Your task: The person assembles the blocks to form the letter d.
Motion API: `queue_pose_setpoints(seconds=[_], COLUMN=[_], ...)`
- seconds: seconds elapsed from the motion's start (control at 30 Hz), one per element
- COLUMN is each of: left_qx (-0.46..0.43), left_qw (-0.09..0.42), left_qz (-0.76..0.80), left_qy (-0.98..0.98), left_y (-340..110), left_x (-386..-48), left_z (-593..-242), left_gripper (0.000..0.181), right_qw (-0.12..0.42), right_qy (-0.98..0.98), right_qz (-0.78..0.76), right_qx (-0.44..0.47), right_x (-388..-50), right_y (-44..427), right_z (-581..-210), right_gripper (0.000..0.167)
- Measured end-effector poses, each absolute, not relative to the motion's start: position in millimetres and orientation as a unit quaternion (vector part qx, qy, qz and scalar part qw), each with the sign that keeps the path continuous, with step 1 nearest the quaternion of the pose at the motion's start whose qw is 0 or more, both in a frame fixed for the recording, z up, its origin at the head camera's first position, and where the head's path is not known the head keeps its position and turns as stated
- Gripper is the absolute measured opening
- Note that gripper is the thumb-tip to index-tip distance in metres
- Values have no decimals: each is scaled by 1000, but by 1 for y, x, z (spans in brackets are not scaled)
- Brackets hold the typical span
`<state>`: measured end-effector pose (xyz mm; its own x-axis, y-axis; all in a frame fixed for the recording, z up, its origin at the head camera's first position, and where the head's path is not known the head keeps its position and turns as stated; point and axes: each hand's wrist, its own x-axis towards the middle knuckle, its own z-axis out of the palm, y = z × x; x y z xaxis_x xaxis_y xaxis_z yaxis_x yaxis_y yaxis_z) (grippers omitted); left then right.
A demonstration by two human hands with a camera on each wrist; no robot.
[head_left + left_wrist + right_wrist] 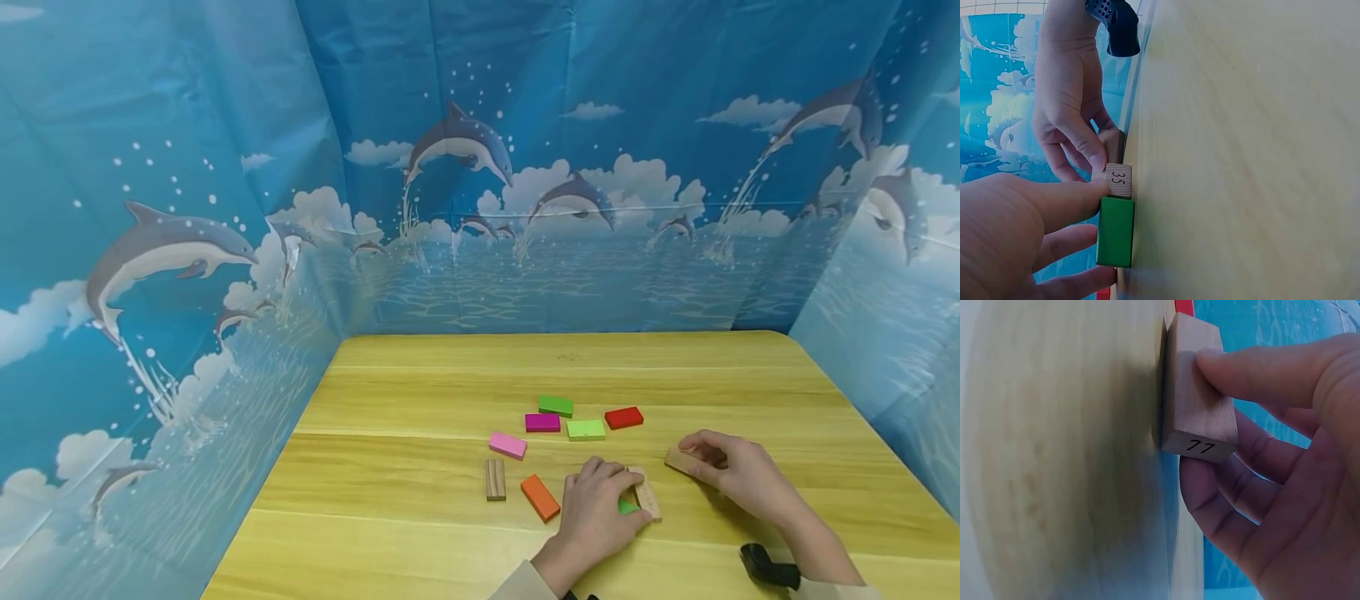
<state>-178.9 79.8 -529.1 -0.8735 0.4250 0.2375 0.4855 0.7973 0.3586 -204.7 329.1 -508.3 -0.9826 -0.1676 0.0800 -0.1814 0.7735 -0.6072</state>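
My left hand (597,508) rests low over the table, its thumb and forefinger at the ends of a plain wooden block (647,498); the end marked 35 shows in the left wrist view. Beside that block lies a green block (1116,231), partly covered by the hand in the head view. To the right, my right hand (738,477) pinches another plain wooden block (1200,394) between thumb and fingers. Its end reads 77, and it is close to the tabletop; whether it touches cannot be told.
Left of my left hand lie an orange block (541,497) and a striped wooden block (496,480). Farther back are pink (508,445), magenta (542,423), green (556,406), light green (586,430) and red (624,417) blocks. A dolphin-print curtain (540,275) surrounds the yellow table (360,500).
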Motion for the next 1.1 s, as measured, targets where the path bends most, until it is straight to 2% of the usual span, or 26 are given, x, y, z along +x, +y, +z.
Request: queue_pose_setpoints(seconds=[0.13,0.27,0.7,0.87,1.1], left_qx=[-238,-237,-245,-244,-244], left_qw=[66,59,64,69,70], left_qz=[-209,-218,-217,-218,-220], left_qy=[-946,-945,-943,-942,-942], left_y=[79,79,78,77,79], left_x=[-179,-178,-178,-178,-178], left_z=[-529,-530,-532,-531,-530], left_gripper=[45,45,46,46,47], right_qw=[4,-9,-13,-19,-30], right_qy=[-935,-926,-901,-871,-858], right_qz=[341,365,426,485,511], right_qx=[98,96,76,77,38], right_x=[-205,-203,-204,-208,-213], right_y=[329,328,315,310,300], right_z=[-510,-513,-515,-516,-517], right_gripper=[39,45,47,53,54])
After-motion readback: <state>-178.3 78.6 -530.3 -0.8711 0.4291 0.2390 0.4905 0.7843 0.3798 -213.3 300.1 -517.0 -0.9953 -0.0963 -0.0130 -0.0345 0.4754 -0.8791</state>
